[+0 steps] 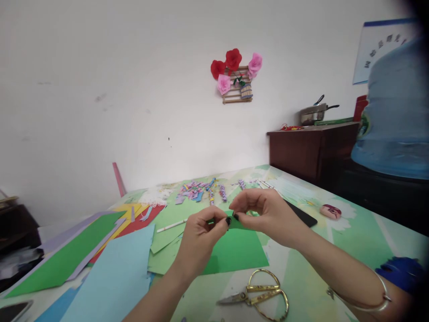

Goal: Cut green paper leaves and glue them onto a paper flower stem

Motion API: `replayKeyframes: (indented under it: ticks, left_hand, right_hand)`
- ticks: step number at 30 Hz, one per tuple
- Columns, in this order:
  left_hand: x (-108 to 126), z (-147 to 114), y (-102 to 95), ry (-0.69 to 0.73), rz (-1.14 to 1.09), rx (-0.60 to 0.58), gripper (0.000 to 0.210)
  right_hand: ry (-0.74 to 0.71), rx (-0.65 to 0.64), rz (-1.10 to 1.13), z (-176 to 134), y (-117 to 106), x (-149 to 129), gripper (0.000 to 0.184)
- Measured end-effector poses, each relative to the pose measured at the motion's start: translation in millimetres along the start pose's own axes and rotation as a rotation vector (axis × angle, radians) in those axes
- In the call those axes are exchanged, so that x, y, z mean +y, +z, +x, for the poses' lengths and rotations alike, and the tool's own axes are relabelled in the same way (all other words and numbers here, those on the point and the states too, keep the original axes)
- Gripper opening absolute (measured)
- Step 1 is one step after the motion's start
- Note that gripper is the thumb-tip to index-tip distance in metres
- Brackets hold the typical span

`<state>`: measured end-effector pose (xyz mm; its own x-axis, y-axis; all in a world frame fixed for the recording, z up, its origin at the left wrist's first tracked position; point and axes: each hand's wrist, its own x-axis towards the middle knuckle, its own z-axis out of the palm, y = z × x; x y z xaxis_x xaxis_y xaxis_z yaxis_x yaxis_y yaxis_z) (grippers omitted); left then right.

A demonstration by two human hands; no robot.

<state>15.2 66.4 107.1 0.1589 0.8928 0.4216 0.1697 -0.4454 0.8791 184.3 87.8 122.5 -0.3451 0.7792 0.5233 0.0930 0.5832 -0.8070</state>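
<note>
My left hand (203,230) and my right hand (270,214) meet above the middle of the table, thumbs and forefingers pinched close together. Between the fingertips is a small piece of green paper (244,222), partly hidden by the fingers. Beneath them lies a larger green sheet (239,250) on the table. Gold-handled scissors (254,295) rest nearer to me, blades toward the left. Left of my hands, a white stick-like pen (172,225) lies on light green paper (164,259).
Coloured sheets, including a light blue one (115,268), spread over the left side of the table. Folded paper scraps (192,190) lie at the back. A black flat object (301,214) and a pink computer mouse (330,211) are to the right. A water bottle (398,116) stands beyond.
</note>
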Motion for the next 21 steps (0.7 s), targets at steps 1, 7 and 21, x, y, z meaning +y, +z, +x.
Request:
replayKeyframes:
  ticks: [1,7,21]
  left_hand:
    - [0,0,-0.3,0.006,0.007,0.013,0.016]
    - [-2,0,-2.3,0.054,0.034,0.142,0.017]
    - [0,8,-7.1,-0.113,-0.115,-0.013,0.025]
  right_hand:
    - [-0.007,0.009,-0.012,0,0,0,0.010]
    - [0.011,0.051,-0.038,1,0,-1,0.019]
    - [0.009,0.139,-0.199,0,-4,-6,0.023]
